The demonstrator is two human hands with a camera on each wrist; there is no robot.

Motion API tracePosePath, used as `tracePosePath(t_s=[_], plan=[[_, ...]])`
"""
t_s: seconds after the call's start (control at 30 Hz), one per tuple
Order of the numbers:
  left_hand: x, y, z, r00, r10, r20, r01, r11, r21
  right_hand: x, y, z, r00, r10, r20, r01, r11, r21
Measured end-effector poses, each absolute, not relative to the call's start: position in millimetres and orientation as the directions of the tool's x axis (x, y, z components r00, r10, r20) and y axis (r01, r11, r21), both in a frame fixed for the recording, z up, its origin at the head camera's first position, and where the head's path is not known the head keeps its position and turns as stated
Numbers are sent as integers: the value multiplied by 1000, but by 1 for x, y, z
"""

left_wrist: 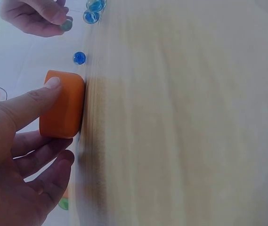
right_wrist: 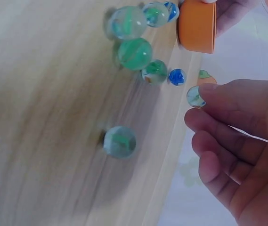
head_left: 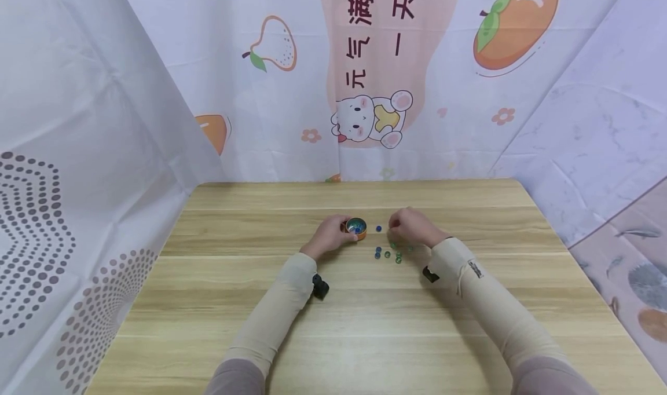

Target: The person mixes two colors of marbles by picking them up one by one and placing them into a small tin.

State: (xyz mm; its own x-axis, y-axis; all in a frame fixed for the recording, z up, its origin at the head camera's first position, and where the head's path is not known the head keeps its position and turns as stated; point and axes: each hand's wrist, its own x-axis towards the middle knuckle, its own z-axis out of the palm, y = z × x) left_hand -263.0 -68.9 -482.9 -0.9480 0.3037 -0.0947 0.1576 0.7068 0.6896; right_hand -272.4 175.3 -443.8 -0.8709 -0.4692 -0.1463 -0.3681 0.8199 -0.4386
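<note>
My left hand (head_left: 331,233) grips a small round orange tin (left_wrist: 64,104) by its side, thumb on one side and fingers curled round the other. In the head view the tin is open at the top, with blue and greenish marbles inside. Between thumb and forefinger my right hand (right_wrist: 247,136) pinches a clear marble with a green swirl (right_wrist: 196,97), held above the table to the right of the tin. A blue marble (head_left: 378,229) lies on the table between the tin and my right hand.
Closer to me lie two more blue marbles (head_left: 377,252) and several green-swirled marbles (right_wrist: 135,53). One green marble (right_wrist: 120,141) sits apart under my right wrist. The wooden table (head_left: 344,331) ends at a printed curtain (head_left: 292,105) behind.
</note>
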Motion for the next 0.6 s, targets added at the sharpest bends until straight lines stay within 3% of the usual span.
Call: tracePosePath(t_s=[0.6], plan=[[-263,-70,-482,-947,304,-106,149,707,692,-273,152,-436,-866,-499,-34,-432,780,-452]])
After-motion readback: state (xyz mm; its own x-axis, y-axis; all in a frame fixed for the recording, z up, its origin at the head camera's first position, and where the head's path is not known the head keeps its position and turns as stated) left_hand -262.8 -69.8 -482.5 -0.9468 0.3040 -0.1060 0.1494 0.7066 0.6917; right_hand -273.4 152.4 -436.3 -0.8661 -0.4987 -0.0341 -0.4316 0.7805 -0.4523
